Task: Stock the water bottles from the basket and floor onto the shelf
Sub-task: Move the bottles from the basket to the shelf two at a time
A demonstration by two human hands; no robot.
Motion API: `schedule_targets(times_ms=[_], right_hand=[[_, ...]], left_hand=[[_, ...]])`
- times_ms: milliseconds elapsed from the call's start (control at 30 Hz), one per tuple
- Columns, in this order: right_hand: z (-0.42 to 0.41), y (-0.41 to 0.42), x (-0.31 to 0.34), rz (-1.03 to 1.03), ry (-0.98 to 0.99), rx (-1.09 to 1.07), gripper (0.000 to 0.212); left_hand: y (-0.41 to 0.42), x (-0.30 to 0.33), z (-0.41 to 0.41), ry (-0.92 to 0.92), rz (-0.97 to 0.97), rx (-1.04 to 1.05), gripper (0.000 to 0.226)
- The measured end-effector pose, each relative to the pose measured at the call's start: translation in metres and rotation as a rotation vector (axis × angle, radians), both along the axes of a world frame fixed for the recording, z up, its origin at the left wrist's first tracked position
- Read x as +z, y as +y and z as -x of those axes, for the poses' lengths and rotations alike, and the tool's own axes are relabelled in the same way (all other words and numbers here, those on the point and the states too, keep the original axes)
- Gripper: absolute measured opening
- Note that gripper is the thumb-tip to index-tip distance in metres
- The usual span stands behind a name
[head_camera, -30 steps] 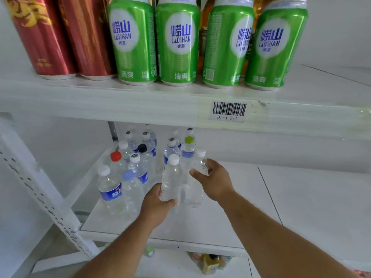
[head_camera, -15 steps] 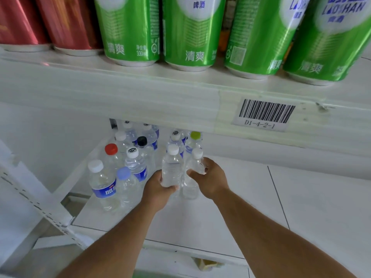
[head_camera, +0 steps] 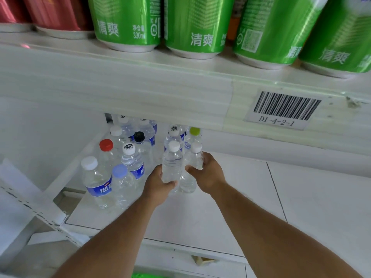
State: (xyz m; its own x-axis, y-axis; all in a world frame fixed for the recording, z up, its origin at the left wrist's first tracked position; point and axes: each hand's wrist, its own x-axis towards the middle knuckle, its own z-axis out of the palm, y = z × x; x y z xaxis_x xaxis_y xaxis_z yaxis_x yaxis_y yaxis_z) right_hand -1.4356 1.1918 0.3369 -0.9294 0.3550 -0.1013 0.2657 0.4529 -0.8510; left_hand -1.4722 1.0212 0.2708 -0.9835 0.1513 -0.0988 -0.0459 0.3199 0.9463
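Observation:
My left hand (head_camera: 158,185) grips a clear white-capped water bottle (head_camera: 171,163) around its lower half. Just to its right, my right hand (head_camera: 208,173) holds a second clear white-capped bottle (head_camera: 191,163) from the side. Both bottles stand upright on the white lower shelf (head_camera: 200,217), touching each other. To the left and behind them stand several more water bottles (head_camera: 124,157) with white, red, black, pale blue and green caps; two carry blue labels. The basket and floor bottles are not visible.
The upper shelf (head_camera: 140,91) hangs low over the bottles, with a barcode tag (head_camera: 283,109) on its edge. Green cans (head_camera: 200,23) and red cans (head_camera: 50,13) stand on it. A white perforated upright (head_camera: 30,205) runs down the left.
The camera has dropped closer to the shelf. Both hands have pushed their bottles a little further back toward the standing group, keeping their grips.

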Motion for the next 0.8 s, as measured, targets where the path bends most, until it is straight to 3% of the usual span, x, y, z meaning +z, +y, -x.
schedule_targets(times_ms=[367, 533, 800], right_hand=[[0.000, -0.001, -0.006, -0.005, -0.054, 0.005, 0.072], [-0.005, 0.002, -0.010, 0.050, -0.077, 0.021, 0.064], [-0.027, 0.001, -0.026, 0.109, -0.150, 0.055, 0.068]], left_hand=[[-0.001, -0.011, 0.005, -0.013, 0.026, -0.004, 0.055], [-0.001, -0.012, -0.002, -0.030, 0.042, -0.005, 0.058], [-0.006, -0.002, -0.035, -0.064, 0.214, 0.043, 0.076]])
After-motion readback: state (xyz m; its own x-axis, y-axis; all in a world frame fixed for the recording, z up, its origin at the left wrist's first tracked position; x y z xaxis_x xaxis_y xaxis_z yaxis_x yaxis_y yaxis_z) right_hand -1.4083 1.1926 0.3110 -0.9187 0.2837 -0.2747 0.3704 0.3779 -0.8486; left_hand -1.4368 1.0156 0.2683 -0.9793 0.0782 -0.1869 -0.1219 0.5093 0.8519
